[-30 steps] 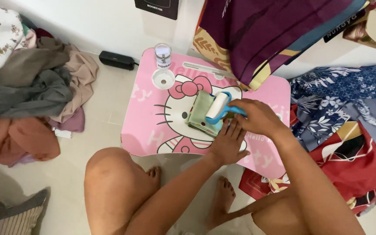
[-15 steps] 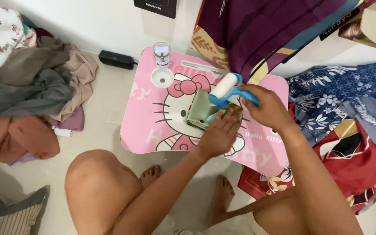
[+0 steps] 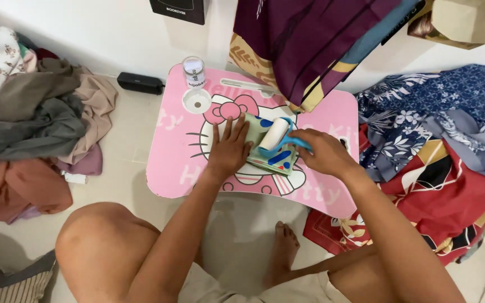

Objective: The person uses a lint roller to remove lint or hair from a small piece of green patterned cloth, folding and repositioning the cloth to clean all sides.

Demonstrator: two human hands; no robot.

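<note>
Sat on a pale tiled floor (image 3: 124,163) before a low pink lap table (image 3: 172,168) printed with a cartoon cat. Left hand (image 3: 228,148) pressed flat, fingers spread and gripping nothing, on the left part of a folded green patterned cloth (image 3: 273,160) near the middle of the tabletop. Right hand (image 3: 321,151) closed around the blue handle of a lint roller (image 3: 274,136), its white roll resting on the cloth's top face, just right of the left fingertips. Cloth lying flat on the cat print, blue and red shapes showing along its near edge. Farther back on the table, a small clear jar with a white label (image 3: 193,73) upright beside a round cup recess (image 3: 197,101). Behind the table's left corner, a black oblong device (image 3: 140,83) against the white wall. To the left, a heap of grey, beige and rust-coloured fabrics (image 3: 35,129); to the right, a pile of blue floral and red printed cloths (image 3: 439,146); above the table's far edge, maroon and mustard cloth hanging (image 3: 304,45).
</note>
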